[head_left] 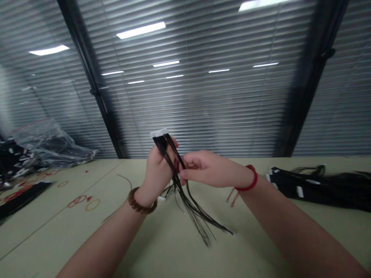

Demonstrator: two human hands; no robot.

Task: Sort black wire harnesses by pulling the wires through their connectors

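Above the table, a wire harness of thin black wires hangs from my two hands. Its white connector points up and away at the top. My left hand is closed around the wires just below the connector; its fingertips are partly hidden behind the bundle. My right hand pinches black wires between thumb and fingers, close beside the left hand. Loose wire ends fan out down and to the right. A small white plug dangles under the left hand.
Bundled black harnesses lie at the right. Red rubber bands and a yellow rubber band lie left on the table. Behind them are a clear plastic bag and piled black cables. Glass with blinds borders the far edge.
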